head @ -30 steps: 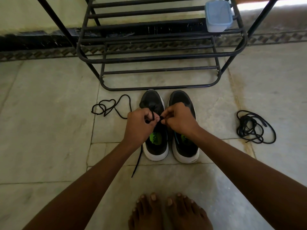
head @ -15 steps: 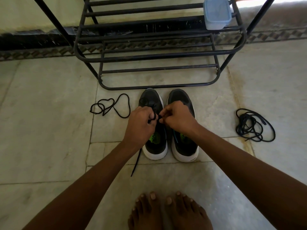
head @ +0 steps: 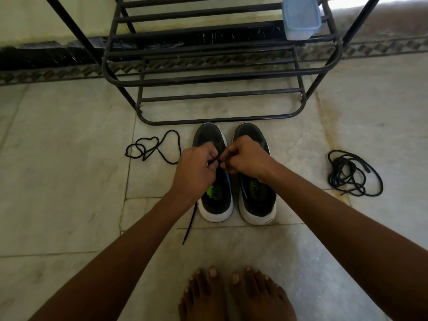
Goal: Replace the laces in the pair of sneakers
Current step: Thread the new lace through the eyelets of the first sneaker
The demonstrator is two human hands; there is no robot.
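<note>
Left hand: the left hand is curled over the throat of the left sneaker, fingertips pinching a black lace at the eyelets.
Right hand: the right hand meets it from 3 o'clock, fingers curled and pinching the same lace; the two sets of fingertips nearly touch.
Lace in work: one end trails out from under the left wrist toward 7 o'clock and lies straight on the floor; the other side runs off to 10 o'clock and ends in a loose tangle.
Sneakers: the pair stands side by side at the centre, toes toward 12 o'clock, the right sneaker just beside the left one.
Spare laces: a coiled black bundle lies at 3 o'clock, well apart from the shoes.
Rack: a black metal shoe rack stands at 12 o'clock, its lowest bar just beyond the toes.
Box: a pale blue lidded container sits on the rack at 1 o'clock.
Feet: bare feet at 6 o'clock.
</note>
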